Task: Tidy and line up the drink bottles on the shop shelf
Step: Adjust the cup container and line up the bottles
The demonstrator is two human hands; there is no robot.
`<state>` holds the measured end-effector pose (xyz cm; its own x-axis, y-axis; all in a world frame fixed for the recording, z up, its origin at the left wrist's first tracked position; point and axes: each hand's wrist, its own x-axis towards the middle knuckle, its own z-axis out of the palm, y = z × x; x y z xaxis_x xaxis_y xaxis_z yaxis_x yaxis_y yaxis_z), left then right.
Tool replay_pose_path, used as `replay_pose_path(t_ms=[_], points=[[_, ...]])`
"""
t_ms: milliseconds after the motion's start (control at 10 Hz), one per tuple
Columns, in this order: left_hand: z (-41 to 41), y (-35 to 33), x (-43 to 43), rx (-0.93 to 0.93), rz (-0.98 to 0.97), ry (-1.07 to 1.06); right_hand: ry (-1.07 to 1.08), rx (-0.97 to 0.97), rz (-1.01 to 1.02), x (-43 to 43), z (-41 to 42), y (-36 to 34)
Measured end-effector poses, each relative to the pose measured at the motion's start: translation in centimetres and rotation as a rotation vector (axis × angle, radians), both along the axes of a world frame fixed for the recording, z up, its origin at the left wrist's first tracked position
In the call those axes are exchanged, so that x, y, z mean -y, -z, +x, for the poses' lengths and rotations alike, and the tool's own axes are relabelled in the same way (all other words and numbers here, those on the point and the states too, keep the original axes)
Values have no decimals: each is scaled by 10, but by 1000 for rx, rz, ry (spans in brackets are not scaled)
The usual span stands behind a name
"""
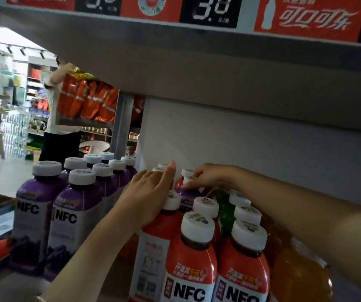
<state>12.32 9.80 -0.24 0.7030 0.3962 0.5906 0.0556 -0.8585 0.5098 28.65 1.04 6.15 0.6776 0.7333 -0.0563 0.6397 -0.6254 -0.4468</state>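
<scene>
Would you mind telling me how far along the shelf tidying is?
Done: the purple bottles on the left stand in two neat rows. In hand: the right hand grips a stray purple bottle among the red bottles; the left hand rests flat against one. Left: moving that stray and sorting the green bottle beside the orange bottles.

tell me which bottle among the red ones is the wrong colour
The purple bottle toward the back of the red group, the one whose cap the right hand grips. Its neighbours in front have red labels.
</scene>
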Motion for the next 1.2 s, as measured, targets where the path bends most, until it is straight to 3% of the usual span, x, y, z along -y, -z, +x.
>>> replay_pose_path(t_ms=[100,200,300,400,600,700,900,1100,1200], points=[[-4,-1,-9,-46,-54,31,1,82,4,2,-7,0],[-5,4,-3,53,-30,30,30,79,91,19,-14,-8],[-14,-7,16,189,-322,24,116,4,335,47,-18,-31],[-15,-6,21,160,-290,15,229,-161,708,81,-20,-52],[-37,-26,75,171,-293,7,298,-424,1160,158,-51,-62],[-54,-42,102,225,-283,67,276,-548,1227,193,-81,-53],[-96,-61,150,273,-90,170,219,-559,1249,246,-143,-45],[-142,-70,169,-7,-28,104,69,-389,1050,274,-194,-57],[-167,-66,176,-87,-221,352,-1,-285,914,281,-215,-58]])
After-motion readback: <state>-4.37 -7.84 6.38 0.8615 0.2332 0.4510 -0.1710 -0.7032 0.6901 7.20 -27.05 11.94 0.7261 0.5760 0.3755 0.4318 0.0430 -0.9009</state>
